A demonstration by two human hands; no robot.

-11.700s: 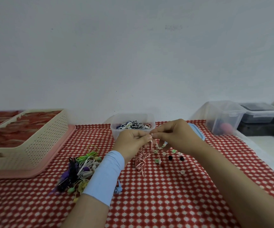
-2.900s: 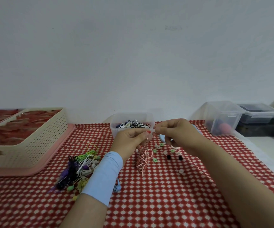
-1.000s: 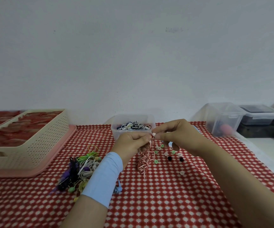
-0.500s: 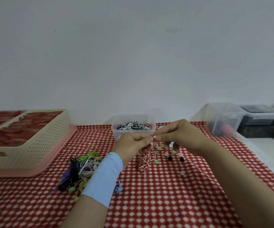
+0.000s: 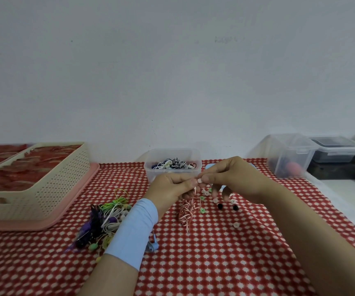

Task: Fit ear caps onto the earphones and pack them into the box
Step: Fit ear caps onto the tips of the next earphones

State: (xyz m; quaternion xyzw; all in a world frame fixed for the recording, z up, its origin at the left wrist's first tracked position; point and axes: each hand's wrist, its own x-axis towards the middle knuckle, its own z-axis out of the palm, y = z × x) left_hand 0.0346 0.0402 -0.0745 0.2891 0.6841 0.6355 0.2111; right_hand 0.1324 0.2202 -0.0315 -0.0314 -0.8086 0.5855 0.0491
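Note:
My left hand point(image 5: 170, 188) pinches the bud end of a red-and-white striped earphone point(image 5: 187, 209), whose coiled cable hangs down onto the cloth. My right hand point(image 5: 234, 178) pinches a small white ear cap point(image 5: 199, 180) against that bud, fingertips of both hands touching. Loose ear caps point(image 5: 217, 200) in white, green and black lie scattered below my hands. A clear box point(image 5: 172, 165) behind my hands holds several packed earphones. A tangled pile of earphones point(image 5: 106, 218) lies left of my left forearm.
A cream perforated basket point(image 5: 44, 186) on a pink tray stands at the left. Two clear lidded containers point(image 5: 289, 154) sit at the back right. A blue lid point(image 5: 209, 166) peeks out behind my right hand. The red chequered cloth point(image 5: 215, 263) covers the table.
My hands have stayed together over the loose caps, shifting only slightly. The white cap remains pressed to the bud between my fingertips.

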